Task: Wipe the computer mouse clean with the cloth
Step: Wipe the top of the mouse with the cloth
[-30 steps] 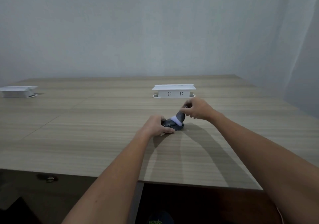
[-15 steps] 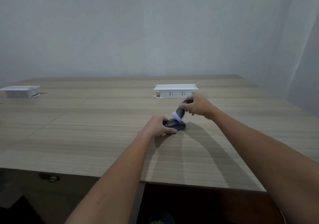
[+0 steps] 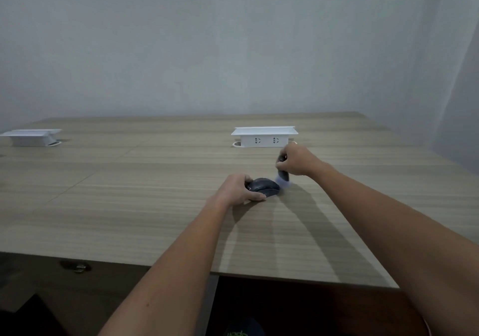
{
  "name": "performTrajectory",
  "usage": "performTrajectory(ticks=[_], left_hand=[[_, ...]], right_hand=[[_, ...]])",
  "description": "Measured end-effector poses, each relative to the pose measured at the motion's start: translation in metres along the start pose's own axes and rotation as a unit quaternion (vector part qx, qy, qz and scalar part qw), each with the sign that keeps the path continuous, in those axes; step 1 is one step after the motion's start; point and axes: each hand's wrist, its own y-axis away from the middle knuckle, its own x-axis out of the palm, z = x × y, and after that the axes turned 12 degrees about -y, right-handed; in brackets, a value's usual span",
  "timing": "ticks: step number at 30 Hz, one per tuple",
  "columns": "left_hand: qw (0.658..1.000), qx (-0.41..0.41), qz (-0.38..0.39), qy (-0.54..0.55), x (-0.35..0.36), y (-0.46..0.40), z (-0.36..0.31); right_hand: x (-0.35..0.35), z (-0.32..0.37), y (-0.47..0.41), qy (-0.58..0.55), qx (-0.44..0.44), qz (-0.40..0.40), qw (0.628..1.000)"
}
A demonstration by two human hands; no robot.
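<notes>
A dark computer mouse (image 3: 265, 186) lies on the wooden table (image 3: 129, 206), a little right of centre. My left hand (image 3: 237, 189) grips its left side and near edge and holds it flat. My right hand (image 3: 298, 161) is closed around a small wiper (image 3: 283, 177) with a dark handle and a pale, cloth-like tip. The tip is blurred and sits at the mouse's right end, close to the tabletop. I cannot tell whether it touches the mouse.
A white pop-up socket box (image 3: 264, 137) stands just behind my right hand. A second white box (image 3: 31, 137) sits at the far left. The table's near edge (image 3: 285, 278) runs below my forearms, with a dark floor under it.
My right hand has swept the wiper's pale tip from the top of the mouse to its right end. My left hand keeps its hold on the mouse.
</notes>
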Motion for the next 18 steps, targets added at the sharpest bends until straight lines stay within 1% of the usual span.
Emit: performTrajectory(ticks=[1, 2, 5, 6, 8, 10, 12, 14, 15, 16, 18], left_hand=[[1.000, -0.001, 0.000, 0.002, 0.000, 0.000, 0.000], [1.000, 0.000, 0.001, 0.003, 0.000, 0.000, 0.000], [1.000, 0.002, 0.000, -0.002, 0.000, -0.001, 0.002], [1.000, 0.001, 0.001, -0.002, 0.000, -0.001, 0.002], [1.000, 0.001, 0.000, -0.005, 0.000, -0.002, 0.002], [1.000, 0.002, -0.001, -0.004, 0.000, -0.001, 0.001], [1.000, 0.000, -0.001, 0.004, 0.000, -0.001, 0.001], [1.000, -0.002, 0.000, 0.003, 0.001, -0.001, 0.002], [1.000, -0.002, 0.000, 0.001, 0.001, 0.000, 0.002], [1.000, -0.003, 0.000, -0.001, 0.001, 0.000, 0.002], [1.000, -0.001, -0.001, -0.004, 0.000, 0.000, 0.001]], right_hand=[[-0.001, -0.002, -0.001, 0.002, 0.000, -0.008, 1.000], [-0.001, -0.003, -0.002, -0.026, 0.002, -0.006, 1.000], [-0.002, -0.003, 0.004, -0.156, 0.012, 0.015, 0.988], [-0.002, -0.004, 0.004, -0.167, 0.022, 0.019, 0.986], [-0.004, -0.007, 0.003, -0.124, 0.046, 0.015, 0.991], [-0.007, -0.010, 0.000, -0.075, 0.061, -0.005, 0.995], [-0.010, -0.011, 0.000, -0.108, 0.054, -0.023, 0.992], [-0.011, -0.008, 0.003, -0.173, 0.035, -0.006, 0.984], [-0.010, -0.008, 0.005, -0.187, 0.033, 0.011, 0.982], [-0.008, -0.008, 0.006, -0.173, 0.038, 0.023, 0.984], [-0.005, -0.012, 0.005, -0.092, 0.044, 0.007, 0.995]])
